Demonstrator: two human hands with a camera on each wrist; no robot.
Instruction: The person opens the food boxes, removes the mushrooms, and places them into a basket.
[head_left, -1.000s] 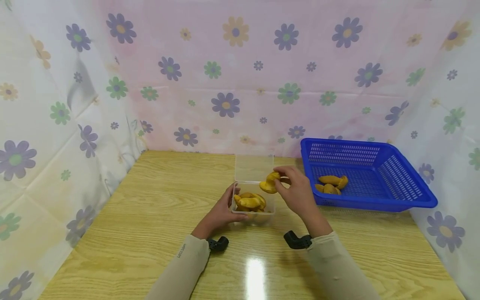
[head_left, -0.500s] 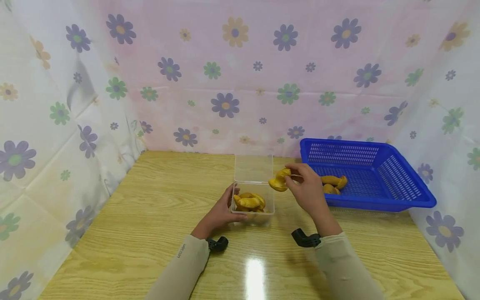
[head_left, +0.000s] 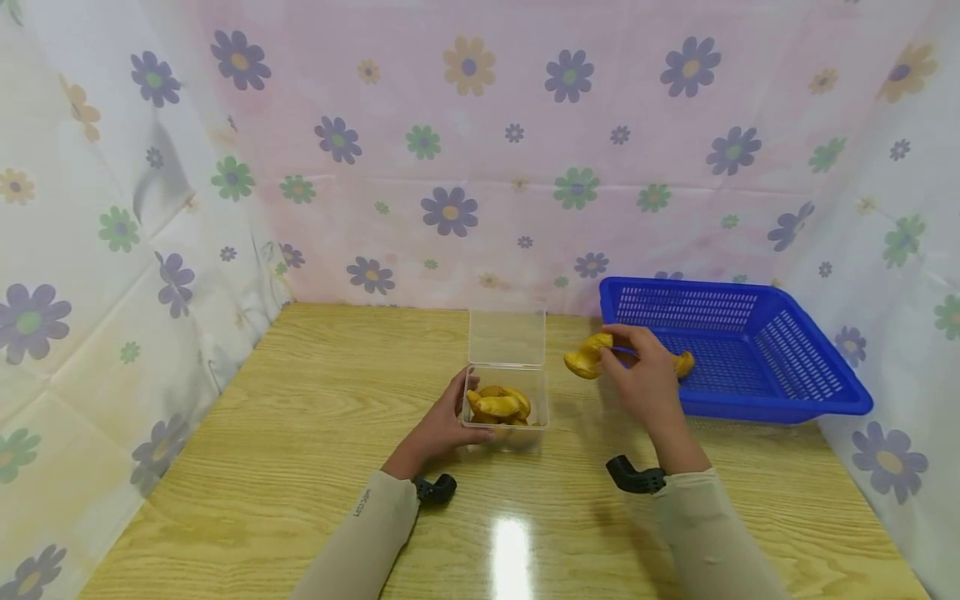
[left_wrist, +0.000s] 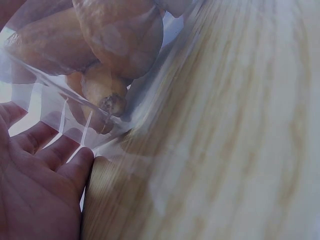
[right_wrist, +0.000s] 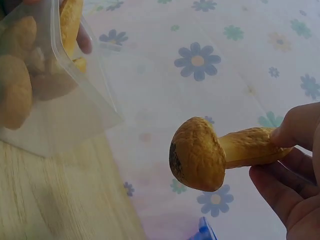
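My right hand (head_left: 645,379) pinches a yellow-brown mushroom (right_wrist: 200,155) by its stem. The right wrist view shows its rounded cap, with a dark patch, pointing away from the fingers. In the head view this mushroom hangs between the clear plastic box (head_left: 537,387) and the blue basket (head_left: 757,408). My left hand (head_left: 441,427) holds the box at its left side, thumb along the front and fingers behind. Several mushrooms (head_left: 498,407) lie in the box, pressed against its wall in the left wrist view. Another mushroom (head_left: 684,364) shows in the basket, partly hidden by my right hand.
The box's clear lid (head_left: 507,337) stands open at the back. The basket sits at the right rear of the wooden table (head_left: 337,367), close to the flowered cloth (head_left: 375,167) that rises behind and on both sides.
My right hand has moved to the right with the mushroom, from over the box's right edge to the basket's near left corner. The left hand and box have stayed in place.
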